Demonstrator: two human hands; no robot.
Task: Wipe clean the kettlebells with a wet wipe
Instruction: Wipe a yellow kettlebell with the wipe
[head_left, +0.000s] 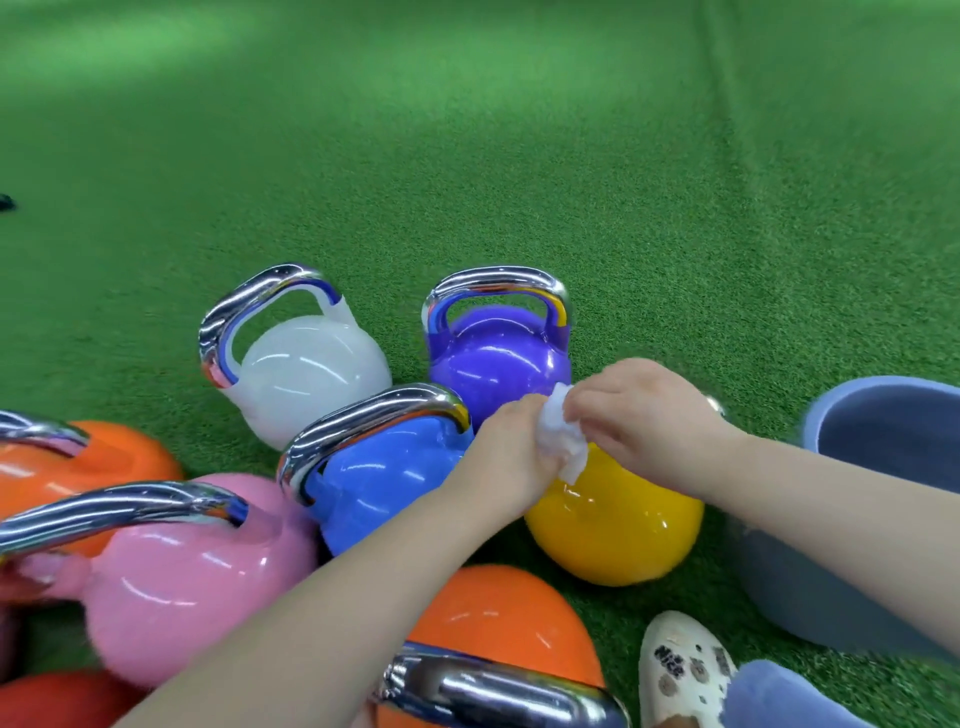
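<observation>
1. On green turf (519, 156), at far left, an orange kettlebell (104, 462) and a pink kettlebell (197, 582) sit close together, chrome handles up, not yet under your hands.
2. Further right, a white kettlebell (311, 379), a blue kettlebell (384, 483) and a purple kettlebell (493, 364) crowd together; a second orange bell (498, 618) lies nearest you.
3. Your left hand (504, 457) and right hand (644, 410) meet above the yellow kettlebell (613, 525), each with fingers curled round the bunched white wet wipe (561, 441).
4. Whether the wipe touches the yellow bell cannot be told; its handle is hidden behind your hands.
5. At right, a grey tub (883, 467) sits on the turf beside your white shoe (685, 670).
6. Risk: a wipe kept bunched may clean only a small patch, and the tightly packed bells could leave sides unreached.
</observation>
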